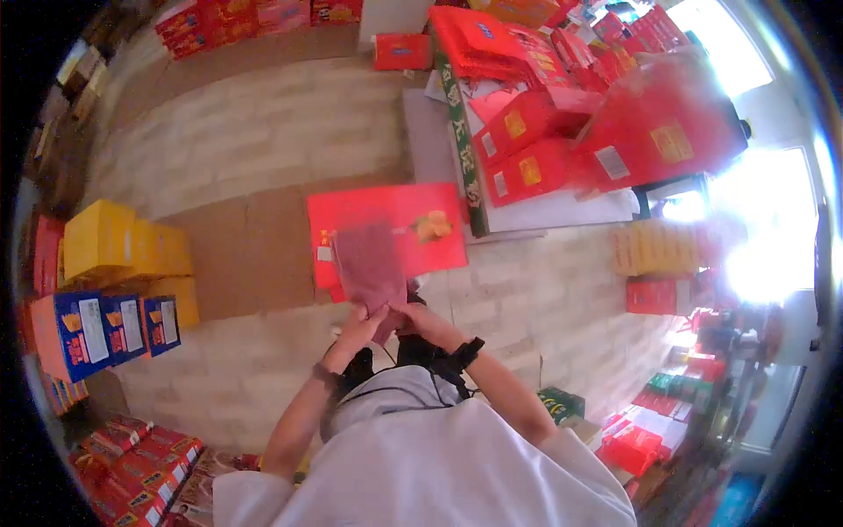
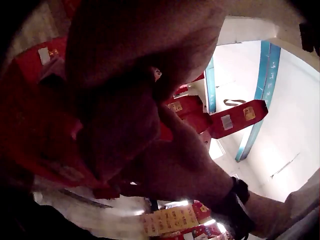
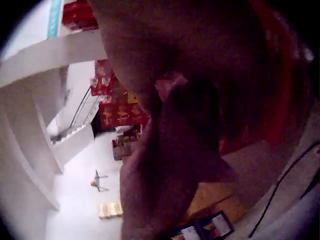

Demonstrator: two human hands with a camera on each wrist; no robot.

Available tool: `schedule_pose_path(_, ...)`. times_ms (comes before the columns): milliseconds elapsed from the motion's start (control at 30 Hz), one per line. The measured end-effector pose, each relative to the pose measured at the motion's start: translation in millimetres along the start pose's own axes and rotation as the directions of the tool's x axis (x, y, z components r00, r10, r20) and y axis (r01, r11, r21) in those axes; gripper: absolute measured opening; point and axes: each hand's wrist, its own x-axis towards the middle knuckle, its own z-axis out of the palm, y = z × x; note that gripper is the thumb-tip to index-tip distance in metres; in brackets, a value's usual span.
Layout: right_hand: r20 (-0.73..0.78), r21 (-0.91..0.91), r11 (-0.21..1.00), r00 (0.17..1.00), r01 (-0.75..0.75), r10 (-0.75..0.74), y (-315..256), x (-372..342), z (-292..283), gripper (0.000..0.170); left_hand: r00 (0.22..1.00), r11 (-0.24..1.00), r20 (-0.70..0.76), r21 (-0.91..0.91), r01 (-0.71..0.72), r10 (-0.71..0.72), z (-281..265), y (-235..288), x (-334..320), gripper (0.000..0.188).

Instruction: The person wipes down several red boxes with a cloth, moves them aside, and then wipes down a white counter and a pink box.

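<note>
A dusky pink cloth [image 1: 371, 263] hangs spread out in front of the person's waist in the head view. The left hand [image 1: 356, 329] pinches its near edge on one side. Close beside it, the right hand [image 1: 430, 325] grips the same edge, with the thumbs near each other. Beneath and beyond the cloth lies a large red box [image 1: 430, 206] with a yellow food picture, partly covered by the cloth. Both wrist views are dark; the cloth [image 2: 120, 130] shows as a dim bundle near the fingers.
A table on the right bears red cartons [image 1: 527, 176] and red packs [image 1: 483, 39]. Yellow boxes [image 1: 101, 237] and blue boxes [image 1: 75, 338] are stacked at left. More red boxes [image 1: 140, 465] stand at lower left. Pale tiled floor [image 1: 237, 123] lies between.
</note>
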Motion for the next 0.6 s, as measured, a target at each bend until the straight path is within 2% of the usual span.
schedule_pose_path(33, 0.025, 0.173, 0.985, 1.000, -0.018, 0.014, -1.1, 3.4, 0.2, 0.040, 0.998, 0.994, 0.023, -0.098, -0.055, 0.057, 1.1, -2.6, 0.1, 0.037)
schedule_pose_path(67, 0.037, 0.169, 0.985, 0.999, -0.027, 0.021, -3.1, 9.4, -3.0, 0.040, 0.999, 0.994, 0.009, -0.098, -0.051, 0.052, -0.7, -4.6, 1.9, 0.037)
schedule_pose_path(133, 0.088, 0.215, 0.962, 0.978, 0.166, -0.189, -17.2, 24.9, -7.4, 0.036, 0.998, 0.989, -0.040, 0.140, 0.051, -0.046, -7.1, 14.8, 10.0, 0.029)
schedule_pose_path(167, 0.101, 0.139, 0.980, 0.982, 0.144, -0.159, -34.7, 27.4, -13.7, 0.031, 0.997, 0.988, -0.055, 0.143, 0.063, -0.055, -7.8, 20.2, 20.1, 0.029)
schedule_pose_path(200, 0.115, 0.145, 0.980, 0.981, 0.139, -0.156, -63.5, 27.0, -11.6, 0.031, 0.995, 0.986, -0.079, 0.151, 0.066, -0.054, -9.0, 25.4, 36.7, 0.028)
schedule_pose_path(233, 0.050, 0.076, 0.981, 0.982, 0.177, -0.181, -91.6, 26.6, -11.0, 0.030, 0.993, 0.985, -0.101, 0.158, 0.071, -0.055, -9.5, 32.0, 56.1, 0.026)
schedule_pose_path(267, -0.012, 0.004, 0.980, 0.980, 0.198, -0.198, -112.3, 32.2, -18.5, 0.030, 0.979, 0.983, -0.167, 0.157, -0.095, 0.121, -8.7, 51.5, 77.0, 0.025)
schedule_pose_path(300, 0.075, -0.331, 0.776, 0.835, 0.537, -0.546, -123.5, 46.3, -34.3, 0.031, 0.931, 0.956, -0.235, 0.166, -0.244, 0.278, -5.6, 81.4, 91.5, 0.025)
schedule_pose_path(333, 0.276, -0.562, 0.357, 0.576, 0.746, -0.770, -134.7, 61.3, -50.5, 0.032, 0.942, 0.979, -0.281, 0.139, -0.151, 0.185, -0.4, 124.6, 101.2, 0.024)
schedule_pose_path(367, 0.084, -0.344, 0.706, 0.769, 0.619, -0.634, -177.4, 44.1, -36.1, 0.034, 0.944, 0.991, -0.316, 0.113, -0.066, 0.099, 2.2, 169.4, 112.4, 0.024)
schedule_pose_path(400, -0.036, -0.046, 0.917, 0.917, 0.395, -0.397, -228.7, 18.2, -13.5, 0.035, 0.914, 0.977, -0.350, 0.126, -0.172, 0.206, 1.9, 191.9, 126.1, 0.024)
schedule_pose_path(433, -0.100, -0.069, 0.887, 0.882, 0.456, -0.461, -252.9, 14.8, -9.5, 0.035, 0.870, 0.950, -0.382, 0.145, -0.277, 0.312, 2.2, 209.7, 137.1, 0.024)
schedule_pose_path(467, -0.159, -0.097, 0.854, 0.839, 0.511, -0.520, -269.1, 19.2, -12.8, 0.035, 0.871, 0.953, -0.388, 0.149, -0.262, 0.300, 3.4, 230.3, 144.9, 0.024)
schedule_pose_path(500, -0.149, -0.088, 0.860, 0.847, 0.502, -0.510, -279.4, 32.7, -24.6, 0.035, 0.869, 0.966, -0.422, 0.083, -0.247, 0.258, 4.6, 250.2, 151.0, 0.027)
schedule_pose_path(567, 0.080, -0.099, 0.751, 0.758, 0.652, -0.647, -289.7, 61.3, -47.3, 0.030, 0.860, 0.975, -0.468, 0.018, -0.221, 0.204, 9.2, 263.1, 160.1, 0.029)
schedule_pose_path(600, 0.090, -0.088, 0.761, 0.766, 0.643, -0.637, -288.7, 67.6, -54.9, 0.030, 0.872, 0.985, -0.461, 0.032, -0.169, 0.165, 11.3, 264.5, 162.9, 0.030)
